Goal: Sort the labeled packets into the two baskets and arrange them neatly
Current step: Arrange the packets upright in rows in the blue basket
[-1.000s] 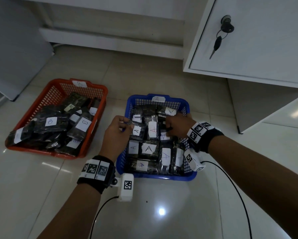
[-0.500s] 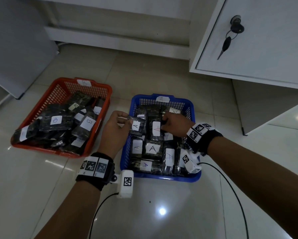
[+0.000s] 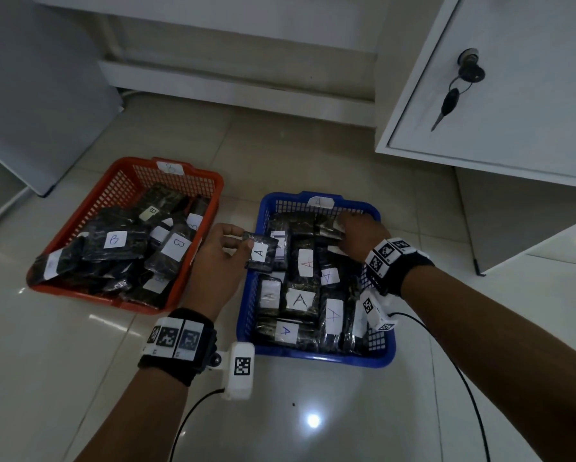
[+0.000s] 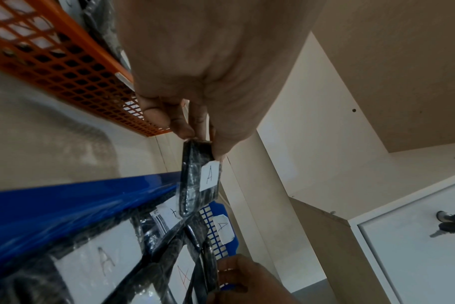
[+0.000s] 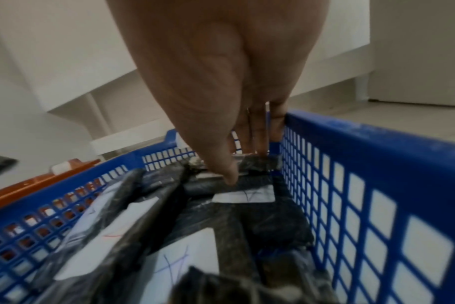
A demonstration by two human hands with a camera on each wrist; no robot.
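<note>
Two hands tidying the A basket

Left hand pinches an A-labelled packet above the blue basket rim; right hand grips a packet at the far corner. Sorting looks finished; next, seat the held packet flat.

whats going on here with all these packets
A person is sorting dark packets into two baskets on the floor. The left hand pinches a packet labelled A over the near-left edge of the blue basket, which already holds many A packets. The right hand grips a packet at the basket's far right corner. The red basket beside it holds a looser pile of B packets.
</note>
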